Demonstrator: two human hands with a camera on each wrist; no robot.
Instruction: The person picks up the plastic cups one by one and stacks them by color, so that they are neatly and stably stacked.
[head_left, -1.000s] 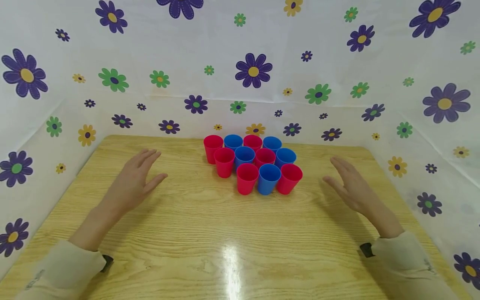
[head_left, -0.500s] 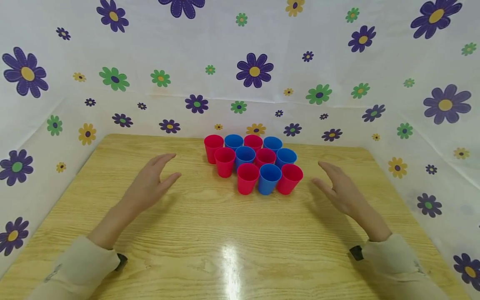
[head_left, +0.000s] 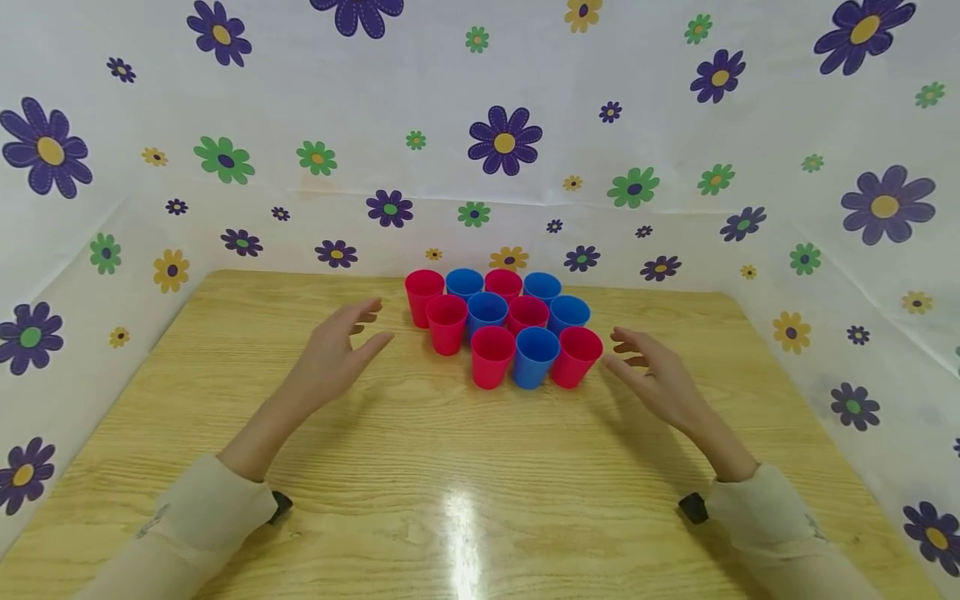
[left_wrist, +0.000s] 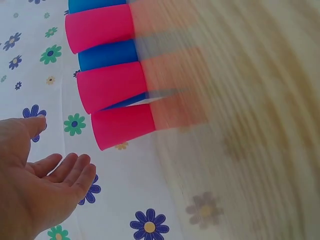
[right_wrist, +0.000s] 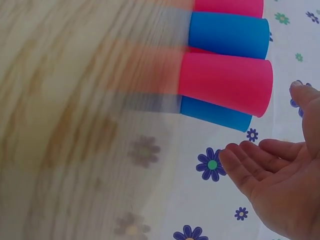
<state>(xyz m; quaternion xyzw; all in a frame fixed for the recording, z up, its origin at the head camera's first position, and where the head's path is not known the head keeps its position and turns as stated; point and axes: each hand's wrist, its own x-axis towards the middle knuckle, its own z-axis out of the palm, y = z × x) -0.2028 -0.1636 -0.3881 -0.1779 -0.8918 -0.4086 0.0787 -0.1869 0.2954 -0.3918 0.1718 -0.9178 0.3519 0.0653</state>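
Several red and blue cups stand upright, mouths up, in three rows at the middle back of the wooden table [head_left: 420,467]. The front row has a red cup [head_left: 491,367], a blue cup [head_left: 534,367] and another red cup [head_left: 573,367]. Left of the group, my left hand [head_left: 330,358] hovers with fingers loosely bent and thumb apart, nearest the left-hand red cup [head_left: 446,329]. My right hand [head_left: 663,383] is just right of the front right red cup; the right wrist view shows a gap between its fingers [right_wrist: 240,165] and the cups. Neither hand holds anything.
A white cloth [head_left: 420,175] printed with purple, green and yellow flowers surrounds the table at the back and both sides. Dark straps [head_left: 279,507] show at the cuffs of my light sleeves [head_left: 202,525]. Light glares off the table's front middle.
Both hands have moved inward toward the cups, the left hand to the right and the right hand to the left. Their fingers have bent slightly more. The cups stay where they were.
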